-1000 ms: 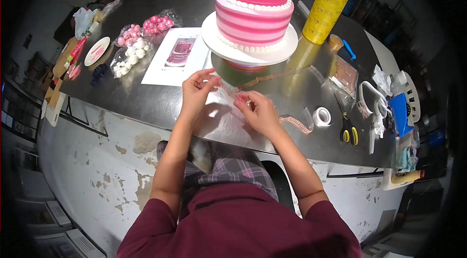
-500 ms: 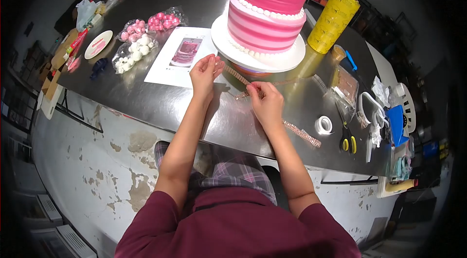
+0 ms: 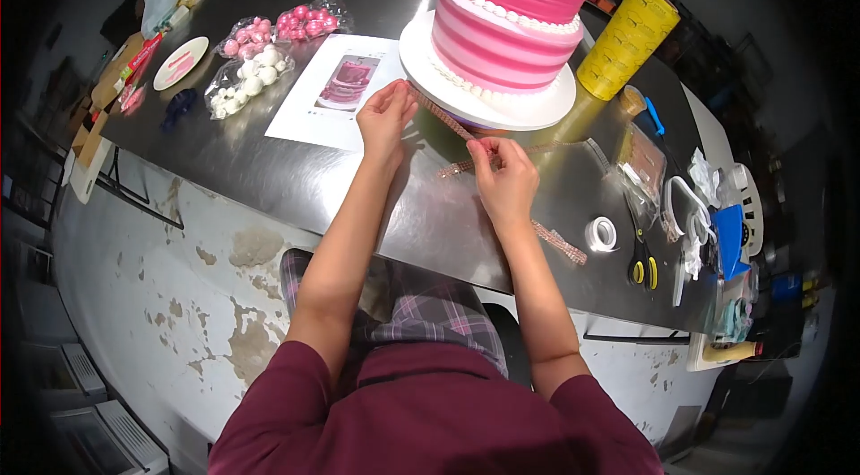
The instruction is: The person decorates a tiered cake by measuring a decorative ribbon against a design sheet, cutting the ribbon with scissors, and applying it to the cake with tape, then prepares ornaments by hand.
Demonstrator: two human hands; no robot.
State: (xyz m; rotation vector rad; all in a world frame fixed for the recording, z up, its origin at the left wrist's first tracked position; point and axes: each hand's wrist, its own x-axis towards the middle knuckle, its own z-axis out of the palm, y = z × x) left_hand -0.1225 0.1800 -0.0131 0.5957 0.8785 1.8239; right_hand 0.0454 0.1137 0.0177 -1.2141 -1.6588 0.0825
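Both my hands are in use on the strip [image 3: 442, 114]. Left hand [image 3: 385, 125]: thumb and fingers pinched on one end, right by the near-left edge of the board [image 3: 555, 107]. Right hand [image 3: 508, 175]: thumb and fingertips pinched on the strip further along, lower and nearer me. Span between the two pinches is straight, slanting down from left to right, in front of the board. Can't tell if it touches the board.

More sparkly strip lies on the table [image 3: 313, 184]: one length runs behind my right hand toward the pack [image 3: 640, 157], another pokes out beside my right wrist. Can't tell if it's all one piece.

Cake [image 3: 511, 36] sits on the board, pink tiers, white piped beads round the joint and base. Sheet [image 3: 296, 107] lies left of the board, just beyond my left hand, cake photo printed on it. Tape [image 3: 591, 235] is right of my right wrist, scissors [image 3: 641, 253] just past it, handles toward me. Yellow roll [image 3: 630, 40] stands right of the cake, blue tool [image 3: 657, 116] near its foot. Far left: white balls [image 3: 251, 81] bagged, two bags of pink balls [image 3: 309, 22] behind them, plate [image 3: 166, 76] with pink smears beside.
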